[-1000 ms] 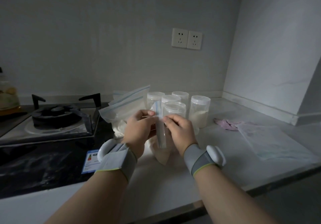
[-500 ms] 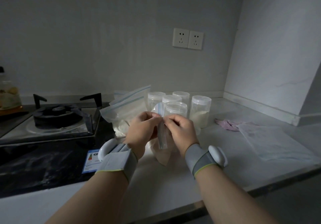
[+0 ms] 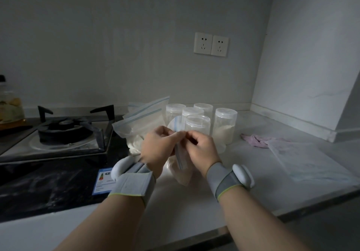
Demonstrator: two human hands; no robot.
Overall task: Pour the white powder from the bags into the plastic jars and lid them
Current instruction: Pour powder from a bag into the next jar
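My left hand [image 3: 155, 147] and my right hand [image 3: 201, 149] both pinch the blue zip edge of a clear bag of white powder [image 3: 181, 170], which stands on the counter between them. Right behind it is an open plastic jar [image 3: 197, 125] with no lid. A lidded jar [image 3: 225, 126] part-filled with white powder stands to its right. Three more lidded jars [image 3: 191, 112] cluster behind. Other zip bags with powder [image 3: 140, 126] lean to the left of the jars.
A gas stove [image 3: 64, 131] fills the left of the counter, with a blue label [image 3: 103, 180] at its corner. A pink cloth [image 3: 255, 139] and a flat empty plastic bag [image 3: 307, 161] lie on the right. The counter's front edge [image 3: 224, 229] runs below my arms.
My fingertips have drawn closer together at the bag's zip edge, and both hands have shifted slightly. The bag stays upright in the same spot.
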